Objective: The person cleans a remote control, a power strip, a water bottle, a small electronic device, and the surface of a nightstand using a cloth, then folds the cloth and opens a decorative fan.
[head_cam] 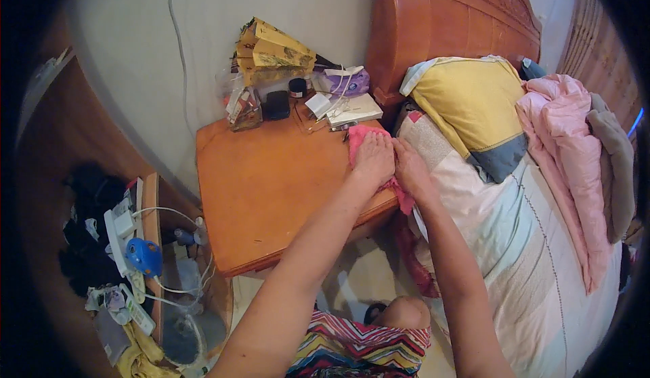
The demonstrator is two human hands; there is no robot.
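Observation:
A pink cloth lies over the right edge of a wooden nightstand top, one end hanging down its side. My left hand presses flat on the cloth, fingers pointing towards the wall. Close beside it, my right hand touches the cloth at the nightstand's edge, next to the bed; whether its fingers grip the cloth is hard to tell. Behind the hands are a white box, a white charger with its cable, and a purple tissue pack.
A yellow folding fan, a clear container, a black case and a small jar stand along the wall. The bed with a yellow pillow is at right. Power strips and cables crowd the left shelf.

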